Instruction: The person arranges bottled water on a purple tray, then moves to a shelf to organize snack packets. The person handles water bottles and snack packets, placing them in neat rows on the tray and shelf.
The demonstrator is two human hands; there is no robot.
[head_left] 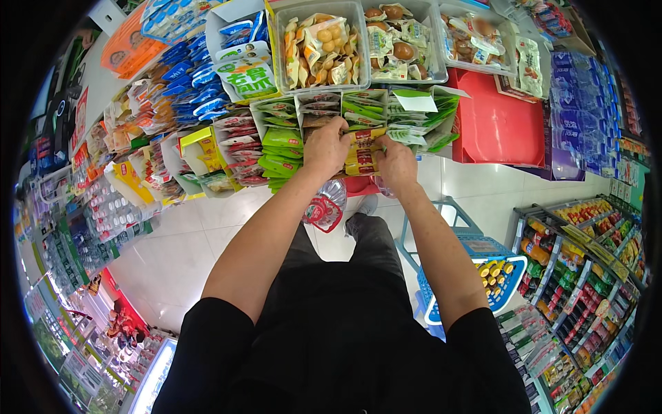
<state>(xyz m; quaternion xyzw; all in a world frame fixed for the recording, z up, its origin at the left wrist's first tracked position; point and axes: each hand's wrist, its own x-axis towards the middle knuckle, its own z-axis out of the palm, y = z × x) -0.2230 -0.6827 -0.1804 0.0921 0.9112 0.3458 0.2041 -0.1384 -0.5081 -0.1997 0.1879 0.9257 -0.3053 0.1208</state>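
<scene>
Yellow snack packets stand in a row at the front of the display, between my two hands. My left hand is at their left edge, its curled fingertips at the brown packets behind; whether it grips any is hidden. At the right edge, my right hand has its thumb and fingers on the yellow packets. Green packets fill the slot left of my left hand. Behind the yellow ones are more green packets, and a box of green-and-white packets lies to the right.
Clear plastic tubs of wrapped snacks line the back. A red tray sits at right, near shrink-wrapped water bottles. Below the display stands a large bottle with a red handle. A blue basket holds yellow-capped bottles; drink shelves are beyond.
</scene>
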